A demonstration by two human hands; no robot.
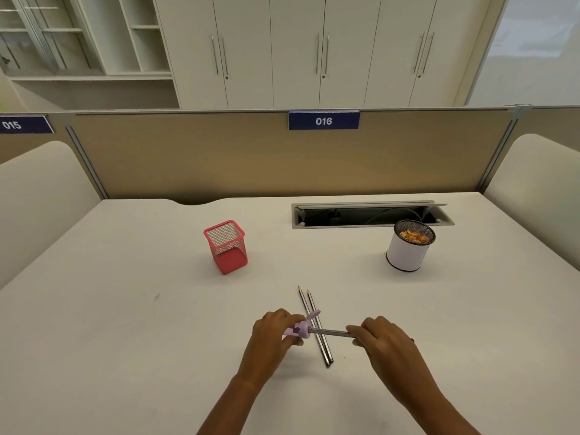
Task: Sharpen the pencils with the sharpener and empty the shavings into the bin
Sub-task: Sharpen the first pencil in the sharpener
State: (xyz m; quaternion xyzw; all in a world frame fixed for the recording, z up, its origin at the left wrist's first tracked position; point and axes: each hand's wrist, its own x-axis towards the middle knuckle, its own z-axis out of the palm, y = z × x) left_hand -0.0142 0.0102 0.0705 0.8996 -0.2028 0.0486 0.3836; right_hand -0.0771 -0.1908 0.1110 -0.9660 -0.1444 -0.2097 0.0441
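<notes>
My left hand (pixel 272 332) grips a small purple sharpener (pixel 303 327) with rabbit-like ears. My right hand (pixel 381 340) pinches a grey pencil (pixel 329 332) that lies level, its tip pushed into the sharpener's right side. Beneath them two more grey pencils (pixel 310 309) lie side by side on the white desk (pixel 125 309), points facing away from me. A white round bin (pixel 408 251) with a black mesh rim holds orange shavings at the back right.
An empty red mesh pencil holder (pixel 226 246) stands at the middle back of the desk. An open cable slot (pixel 370 215) sits behind the bin. A tan partition labelled 016 (pixel 324 120) closes the far edge.
</notes>
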